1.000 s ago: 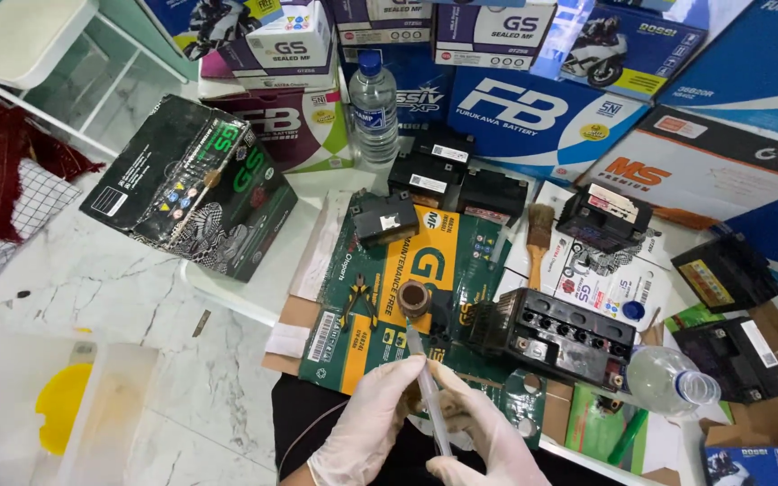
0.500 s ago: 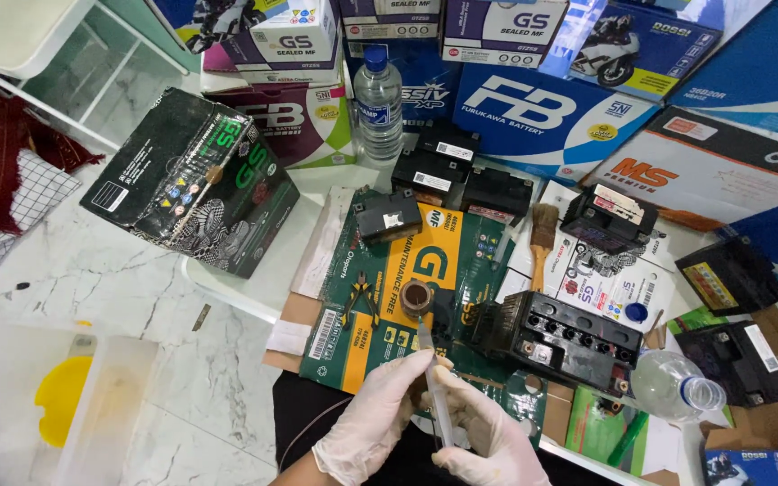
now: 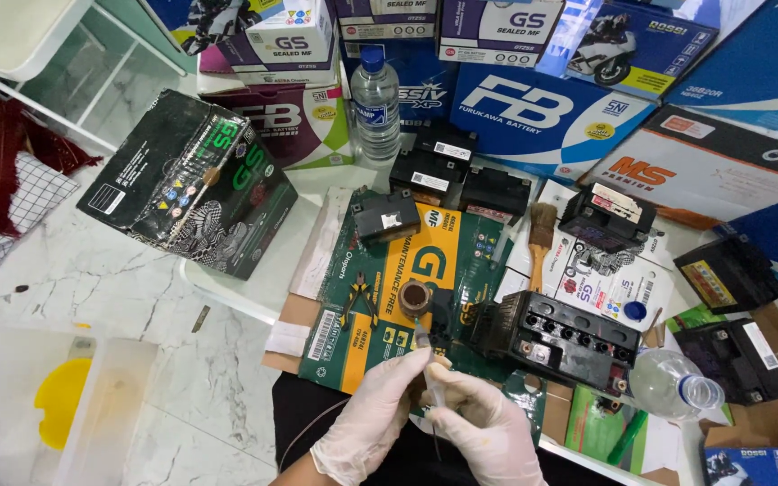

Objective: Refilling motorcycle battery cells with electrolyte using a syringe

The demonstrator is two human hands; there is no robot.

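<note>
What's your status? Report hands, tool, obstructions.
Left hand and right hand, both gloved, grip a thin rod-like tool. Tip near the small brown roll on the flattened carton. Open black battery close on the right.

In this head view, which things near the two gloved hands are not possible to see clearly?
- Thin tool: lower part covered by the right hand and left hand.
- Its tip at the small brown roll: too small to tell.
- Black battery: cell insides too dark.
</note>
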